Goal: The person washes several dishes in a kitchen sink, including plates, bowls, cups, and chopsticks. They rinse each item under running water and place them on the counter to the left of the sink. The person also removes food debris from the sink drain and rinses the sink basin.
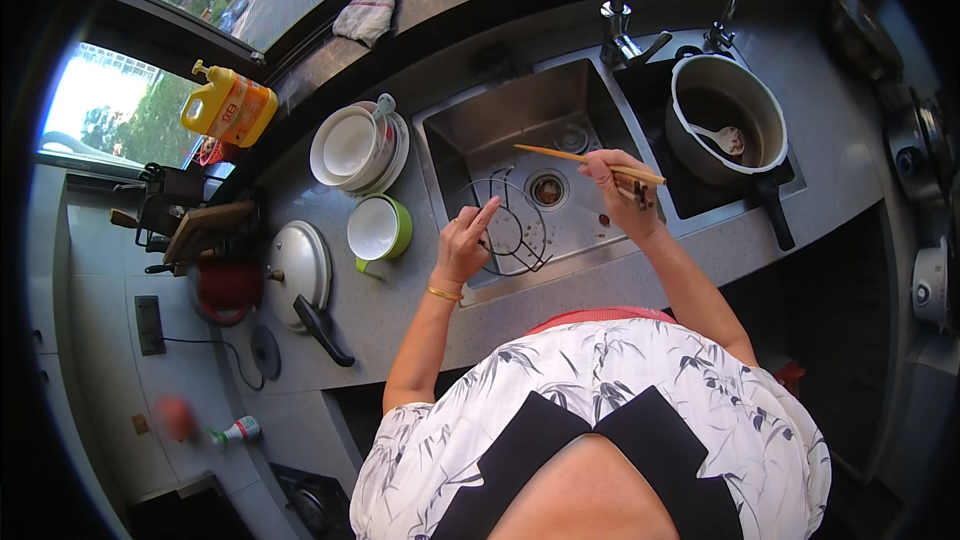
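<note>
My left hand [466,241] grips a round black wire rack [520,253] over the left part of the stainless steel sink basin [517,109]. Held in my right hand [621,191] is a bunch of chopsticks [551,152], one pointing left across the basin. Beneath lies the sink drain [548,190], with brownish scraps in its strainer and more food bits on the basin floor. Stacked bowls and plates [349,144] and a green mug [381,227] stand on the counter left of the sink. A pressure cooker pot [724,120] holding a white ladle [721,138] is at the right.
A chrome faucet [616,34] rises behind the basin. The cooker's lid [300,277], with its black handle, lies on the left counter. On the window sill are a yellow detergent bottle [231,106] and a folded cloth [366,13]. A knife block [169,195] stands at far left.
</note>
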Motion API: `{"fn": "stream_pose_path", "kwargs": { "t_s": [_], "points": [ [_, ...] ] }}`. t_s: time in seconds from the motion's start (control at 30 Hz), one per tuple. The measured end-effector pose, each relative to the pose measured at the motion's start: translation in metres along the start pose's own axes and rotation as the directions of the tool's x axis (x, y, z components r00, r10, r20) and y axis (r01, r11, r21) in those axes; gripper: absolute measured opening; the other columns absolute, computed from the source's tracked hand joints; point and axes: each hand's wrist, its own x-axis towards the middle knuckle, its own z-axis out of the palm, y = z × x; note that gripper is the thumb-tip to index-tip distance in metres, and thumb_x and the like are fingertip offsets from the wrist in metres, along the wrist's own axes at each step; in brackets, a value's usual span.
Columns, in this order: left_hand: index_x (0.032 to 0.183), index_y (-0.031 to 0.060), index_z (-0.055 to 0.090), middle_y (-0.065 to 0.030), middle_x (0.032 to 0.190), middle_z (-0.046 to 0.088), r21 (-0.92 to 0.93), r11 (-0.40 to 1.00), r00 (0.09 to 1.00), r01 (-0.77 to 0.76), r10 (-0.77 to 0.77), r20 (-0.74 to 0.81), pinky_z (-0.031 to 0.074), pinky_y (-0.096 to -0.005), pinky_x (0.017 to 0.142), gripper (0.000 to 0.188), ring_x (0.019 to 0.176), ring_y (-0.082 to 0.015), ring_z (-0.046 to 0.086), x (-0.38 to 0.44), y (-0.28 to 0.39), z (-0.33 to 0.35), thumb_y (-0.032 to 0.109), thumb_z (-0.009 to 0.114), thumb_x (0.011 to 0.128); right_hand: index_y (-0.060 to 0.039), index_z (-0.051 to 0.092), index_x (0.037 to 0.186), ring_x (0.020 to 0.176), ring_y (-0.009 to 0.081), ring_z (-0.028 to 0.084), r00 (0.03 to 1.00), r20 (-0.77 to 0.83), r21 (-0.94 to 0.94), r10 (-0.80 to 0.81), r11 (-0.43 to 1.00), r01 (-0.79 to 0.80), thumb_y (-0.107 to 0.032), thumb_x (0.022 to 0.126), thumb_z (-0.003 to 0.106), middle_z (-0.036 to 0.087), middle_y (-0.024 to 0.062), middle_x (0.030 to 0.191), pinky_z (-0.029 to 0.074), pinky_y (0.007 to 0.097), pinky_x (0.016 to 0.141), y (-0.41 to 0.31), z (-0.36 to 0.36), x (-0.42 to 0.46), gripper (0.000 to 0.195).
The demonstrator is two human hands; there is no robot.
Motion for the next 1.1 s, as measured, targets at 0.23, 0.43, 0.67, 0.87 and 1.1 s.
{"fn": "stream_pose_path", "kwargs": {
  "t_s": [0.23, 0.43, 0.67, 0.87, 1.1],
  "points": [
    [0.133, 0.0095, 0.050, 0.0002, 0.075, 0.044, -0.329, 0.894, 0.948, 0.304, -0.317, 0.015, 0.039, -0.0203, 0.053, 0.074, 0.060, -0.0088, 0.043, 0.002, 0.006, 0.008, -0.017, 0.049, 0.064, -0.0035, 0.064, 0.083, 0.066, 0.0190, 0.062, 0.996, 0.069, -0.218, -0.047, 0.974, 0.061, -0.008, 0.082, 0.068, 0.065, 0.0072, 0.076, 0.049, 0.0265, 0.059, 0.022, -0.003, -0.018, 0.006],
    [0.137, 0.0067, 0.045, 0.0055, 0.078, 0.042, -0.591, 0.605, 0.825, 0.533, -0.526, 0.205, 0.034, -0.0143, 0.057, 0.075, 0.064, -0.0023, 0.039, 0.000, 0.007, 0.007, -0.016, 0.049, 0.066, -0.0005, 0.063, 0.084, 0.066, 0.0103, 0.058, 0.932, 0.348, -0.154, -0.105, 0.974, 0.167, -0.009, 0.087, 0.063, 0.063, 0.0049, 0.075, 0.047, 0.0220, 0.060, 0.004, 0.008, -0.019, 0.009],
    [0.137, 0.0053, 0.044, 0.0048, 0.081, 0.046, -0.664, 0.284, 0.658, 0.691, -0.626, 0.417, 0.035, -0.0133, 0.058, 0.074, 0.065, -0.0024, 0.042, 0.008, 0.007, -0.004, -0.008, 0.052, 0.066, -0.0003, 0.063, 0.085, 0.062, 0.0121, 0.056, 0.965, 0.111, -0.205, -0.236, 0.945, 0.255, -0.008, 0.089, 0.061, 0.062, 0.0054, 0.074, 0.046, 0.0229, 0.057, -0.005, 0.008, -0.007, 0.009],
    [0.135, 0.0049, 0.046, 0.0047, 0.083, 0.046, -0.709, 0.296, 0.717, 0.640, -0.564, 0.411, 0.036, -0.0139, 0.058, 0.073, 0.069, -0.0021, 0.043, 0.007, 0.007, 0.001, -0.006, 0.056, 0.064, -0.0015, 0.064, 0.083, 0.060, 0.0168, 0.059, 0.990, 0.048, -0.135, -0.135, 0.981, 0.140, -0.008, 0.085, 0.065, 0.063, 0.0070, 0.071, 0.046, 0.0245, 0.054, 0.002, 0.014, -0.006, 0.007],
    [0.136, 0.0057, 0.045, 0.0062, 0.081, 0.043, -0.662, 0.416, 0.760, 0.623, -0.519, 0.390, 0.032, -0.0123, 0.056, 0.075, 0.065, -0.0007, 0.038, 0.004, 0.005, 0.000, -0.018, 0.052, 0.065, -0.0001, 0.064, 0.083, 0.063, 0.0079, 0.058, 0.991, 0.130, -0.308, 0.032, 0.951, 0.009, -0.008, 0.088, 0.062, 0.065, 0.0050, 0.074, 0.045, 0.0214, 0.057, 0.014, -0.002, -0.005, 0.010]
  ]
}}
